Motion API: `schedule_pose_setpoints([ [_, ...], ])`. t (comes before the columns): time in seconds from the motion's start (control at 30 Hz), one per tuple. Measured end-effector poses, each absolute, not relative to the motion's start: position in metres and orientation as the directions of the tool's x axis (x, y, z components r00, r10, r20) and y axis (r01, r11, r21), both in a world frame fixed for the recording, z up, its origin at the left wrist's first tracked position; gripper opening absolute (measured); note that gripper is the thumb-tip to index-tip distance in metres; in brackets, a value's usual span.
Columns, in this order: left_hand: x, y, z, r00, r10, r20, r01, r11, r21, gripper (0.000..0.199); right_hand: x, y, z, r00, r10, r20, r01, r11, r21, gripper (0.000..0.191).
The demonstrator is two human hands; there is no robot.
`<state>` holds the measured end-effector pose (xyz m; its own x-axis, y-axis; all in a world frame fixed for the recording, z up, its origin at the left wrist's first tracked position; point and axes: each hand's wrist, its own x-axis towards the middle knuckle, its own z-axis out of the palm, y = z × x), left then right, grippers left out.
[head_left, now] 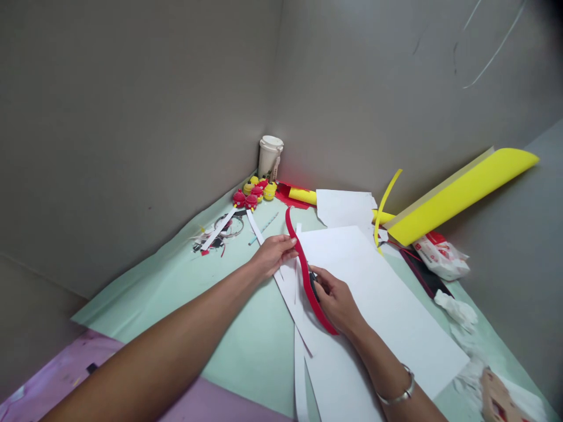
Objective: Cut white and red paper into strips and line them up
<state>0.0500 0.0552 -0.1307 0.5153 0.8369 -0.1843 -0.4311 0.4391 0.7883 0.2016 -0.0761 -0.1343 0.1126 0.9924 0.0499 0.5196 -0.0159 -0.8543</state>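
Observation:
A long, curved red strip point(309, 288) hangs over the white sheets near the middle. My left hand point(276, 254) pinches it in its upper part, between thumb and fingers. To the right of the strip, my right hand point(335, 295) is closed around black-handled scissors point(314, 283); the strip and fingers hide most of their blades. Under both hands lie large white sheets point(378, 293) and narrow white strips point(299, 375).
Red and yellow round ornaments point(257, 192) sit before a white lidded cup point(270, 156) in the corner. A rolled yellow sheet point(466, 190) leans at the right, above a tissue pack point(441, 256). Wires and scraps point(222, 230) lie left; a striped pencil-like stick point(264, 227) is nearby.

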Motion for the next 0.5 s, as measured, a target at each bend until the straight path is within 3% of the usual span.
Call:
schedule_pose_setpoints([
  [0.5,0.0512,0.0530,-0.1318,0.560,0.811,-0.169,-0.392,0.439,0.809,0.009,0.2012,-0.0754,-0.1307,0.068,0.990,0.121,0.608,0.055,-0.792,0.039],
])
